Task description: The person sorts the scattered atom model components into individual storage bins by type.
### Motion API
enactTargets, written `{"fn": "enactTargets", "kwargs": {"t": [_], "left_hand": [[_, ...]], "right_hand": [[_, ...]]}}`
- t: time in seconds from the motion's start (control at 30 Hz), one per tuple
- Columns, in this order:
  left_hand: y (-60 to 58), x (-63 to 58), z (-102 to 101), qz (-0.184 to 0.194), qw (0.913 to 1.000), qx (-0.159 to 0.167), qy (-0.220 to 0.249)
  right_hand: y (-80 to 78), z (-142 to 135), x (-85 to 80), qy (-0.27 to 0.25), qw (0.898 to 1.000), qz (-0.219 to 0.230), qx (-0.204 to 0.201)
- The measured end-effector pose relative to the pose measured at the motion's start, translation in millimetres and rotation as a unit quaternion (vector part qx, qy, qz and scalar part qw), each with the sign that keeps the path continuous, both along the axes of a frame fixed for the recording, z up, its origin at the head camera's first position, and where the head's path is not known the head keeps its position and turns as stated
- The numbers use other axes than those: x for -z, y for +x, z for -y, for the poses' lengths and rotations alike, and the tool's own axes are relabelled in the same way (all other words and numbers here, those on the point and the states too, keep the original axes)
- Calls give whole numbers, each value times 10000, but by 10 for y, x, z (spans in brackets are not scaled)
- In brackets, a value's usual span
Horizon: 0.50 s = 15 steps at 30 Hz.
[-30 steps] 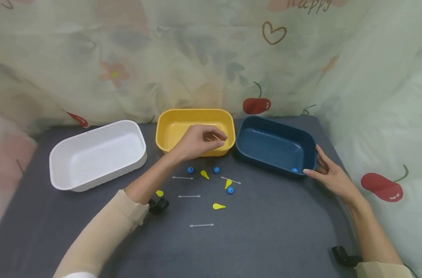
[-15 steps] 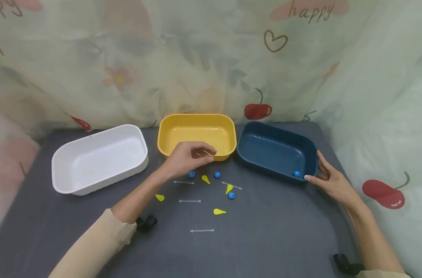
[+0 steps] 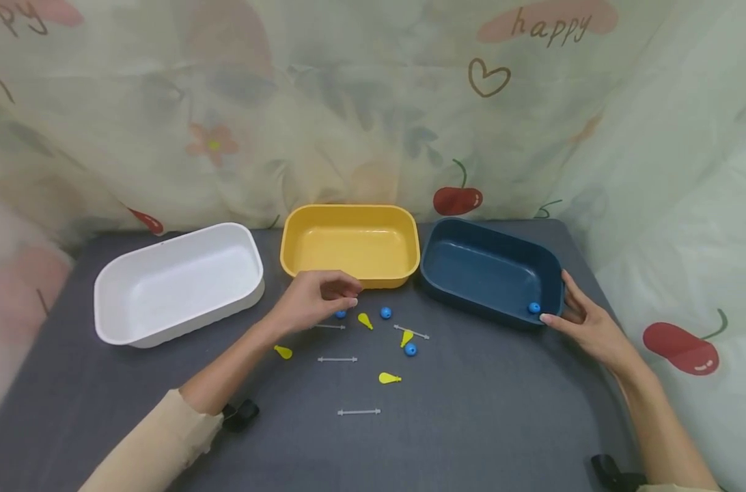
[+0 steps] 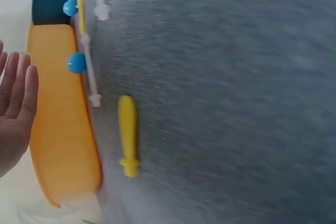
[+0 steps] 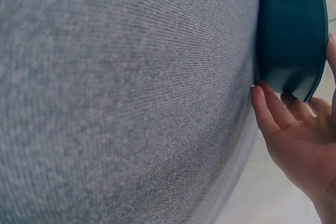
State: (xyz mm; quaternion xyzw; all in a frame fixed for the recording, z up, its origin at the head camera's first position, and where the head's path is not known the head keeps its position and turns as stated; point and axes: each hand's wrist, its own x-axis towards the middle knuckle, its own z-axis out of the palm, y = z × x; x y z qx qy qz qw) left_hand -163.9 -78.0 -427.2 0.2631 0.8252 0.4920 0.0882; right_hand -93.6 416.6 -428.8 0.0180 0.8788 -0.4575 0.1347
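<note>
Along tabletop (image 3: 484, 417) far edge: white bin (image 3: 182, 283), yellow bin (image 3: 351, 246), blue bin (image 3: 484, 266); gap between first two. Near right edge: right hand (image 3: 588, 321), grasping blue bin's end; bead (image 3: 534, 308) inside. Before yellow bin: left hand (image 3: 314, 301), released, near rods (image 3: 337, 359).

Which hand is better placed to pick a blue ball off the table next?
Likely the left hand: it looks empty and hovers near the blue balls on the table, whereas the right hand is farther off, holding the dark blue bin.
</note>
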Motion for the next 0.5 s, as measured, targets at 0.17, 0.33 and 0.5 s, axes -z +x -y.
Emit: {"fn": "enactTargets", "kwargs": {"t": [0.17,0.33,0.5], "left_hand": [[26,115,79,43,9999,-51,-120],[50,201,164,70,9990,-173,-402],[45,273,221,217,9986,-177,-458]], "right_hand": [[-2,-6,14,6,10000,16,6],[-4,-8,23,17,10000,13,34],[3,3,7,-7,10000,35,45]]}}
